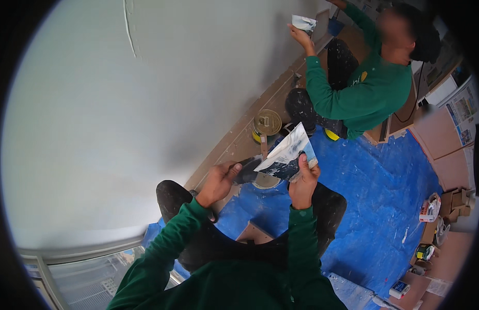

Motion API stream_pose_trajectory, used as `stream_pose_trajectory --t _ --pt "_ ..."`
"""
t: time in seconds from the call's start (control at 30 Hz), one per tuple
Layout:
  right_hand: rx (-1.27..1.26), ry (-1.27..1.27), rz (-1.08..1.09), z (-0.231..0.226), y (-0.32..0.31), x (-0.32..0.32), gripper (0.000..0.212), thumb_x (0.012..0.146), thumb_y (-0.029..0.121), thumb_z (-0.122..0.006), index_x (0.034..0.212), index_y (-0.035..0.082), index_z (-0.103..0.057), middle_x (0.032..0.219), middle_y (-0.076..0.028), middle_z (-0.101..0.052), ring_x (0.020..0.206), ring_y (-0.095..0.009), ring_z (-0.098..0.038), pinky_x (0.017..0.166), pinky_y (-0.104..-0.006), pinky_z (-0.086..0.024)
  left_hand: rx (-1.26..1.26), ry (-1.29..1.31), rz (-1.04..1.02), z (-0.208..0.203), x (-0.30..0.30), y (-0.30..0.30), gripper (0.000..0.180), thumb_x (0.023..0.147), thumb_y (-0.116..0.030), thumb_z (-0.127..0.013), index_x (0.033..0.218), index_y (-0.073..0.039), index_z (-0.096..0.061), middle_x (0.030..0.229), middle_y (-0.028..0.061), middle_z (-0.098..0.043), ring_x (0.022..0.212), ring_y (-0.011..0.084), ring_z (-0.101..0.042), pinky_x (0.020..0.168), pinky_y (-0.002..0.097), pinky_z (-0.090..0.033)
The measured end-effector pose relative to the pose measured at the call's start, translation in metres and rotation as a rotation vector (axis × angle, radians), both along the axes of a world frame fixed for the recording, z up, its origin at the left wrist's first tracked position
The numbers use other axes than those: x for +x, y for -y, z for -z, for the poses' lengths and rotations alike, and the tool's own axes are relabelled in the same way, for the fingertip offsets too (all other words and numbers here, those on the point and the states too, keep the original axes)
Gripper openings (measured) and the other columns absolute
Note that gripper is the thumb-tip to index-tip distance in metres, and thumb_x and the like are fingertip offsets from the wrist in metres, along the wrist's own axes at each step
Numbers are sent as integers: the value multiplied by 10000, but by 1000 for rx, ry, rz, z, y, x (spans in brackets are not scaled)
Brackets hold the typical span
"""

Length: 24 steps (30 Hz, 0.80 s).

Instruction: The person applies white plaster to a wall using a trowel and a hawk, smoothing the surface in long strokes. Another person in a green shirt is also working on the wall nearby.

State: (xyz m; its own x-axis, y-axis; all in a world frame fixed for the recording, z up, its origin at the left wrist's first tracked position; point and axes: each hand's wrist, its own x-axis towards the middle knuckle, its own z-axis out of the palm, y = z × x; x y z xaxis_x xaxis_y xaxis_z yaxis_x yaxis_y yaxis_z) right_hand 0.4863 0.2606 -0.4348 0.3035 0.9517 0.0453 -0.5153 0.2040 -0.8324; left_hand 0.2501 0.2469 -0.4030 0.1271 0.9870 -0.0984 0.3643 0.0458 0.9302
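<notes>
My right hand [303, 182] grips the lower edge of a flat, angular plate [289, 153], dark in part and smeared with white paste, with a light-blue patch. In my left hand [217, 183] is a dark, flat-bladed tool [246, 171] that looks like a putty knife. Its blade points right, toward the plate's lower left corner; whether they touch I cannot tell. Beneath the plate, a round light container [266, 181] is partly hidden. Just beyond stands a lidded round tin [267, 123].
A pale wall [121, 119] rises on the left. A co-worker in a green sweatshirt [363, 98] sits at the far right, holding a similar white-smeared piece [304, 23]. Blue sheeting [373, 191] covers the floor. Boxes [455, 201] line the right side, and a window [95, 279] is lower left.
</notes>
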Motion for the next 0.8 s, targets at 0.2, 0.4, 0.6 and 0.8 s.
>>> stream_pose_trajectory --t 0.2,0.4,0.6,0.8 --pt "-105 -240 47 37 19 60 304 956 179 -601 1185 -21 -611 1089 -58 -668 962 -173 -640 855 -311 -496 -399 809 -459 155 0 -20 228 908 -169 -674 1033 23 -687 997 116 -676 844 128 -648 656 258 -516" --pt "-246 -239 65 78 42 89 315 955 176 -578 1197 -24 -591 1143 -91 -645 1034 -215 -628 914 -364 -483 -142 85 -29 276 52 -106 445 813 -162 -742 1182 57 -625 1138 132 -659 974 222 -654 859 311 -513" --pt "-339 -217 95 99 45 99 311 946 176 -575 1183 -24 -597 1140 -94 -645 1040 -221 -621 914 -354 -471 201 -366 279 330 76 -192 322 777 -198 -761 1048 -31 -719 1060 112 -694 910 261 -666 824 342 -510" --pt "-376 -240 174 99 42 103 302 959 204 -563 1155 -21 -605 1097 -74 -646 1005 -188 -617 880 -326 -470 -32 -244 389 305 83 -196 222 782 -122 -724 969 -4 -719 870 175 -689 794 282 -671 734 358 -519"
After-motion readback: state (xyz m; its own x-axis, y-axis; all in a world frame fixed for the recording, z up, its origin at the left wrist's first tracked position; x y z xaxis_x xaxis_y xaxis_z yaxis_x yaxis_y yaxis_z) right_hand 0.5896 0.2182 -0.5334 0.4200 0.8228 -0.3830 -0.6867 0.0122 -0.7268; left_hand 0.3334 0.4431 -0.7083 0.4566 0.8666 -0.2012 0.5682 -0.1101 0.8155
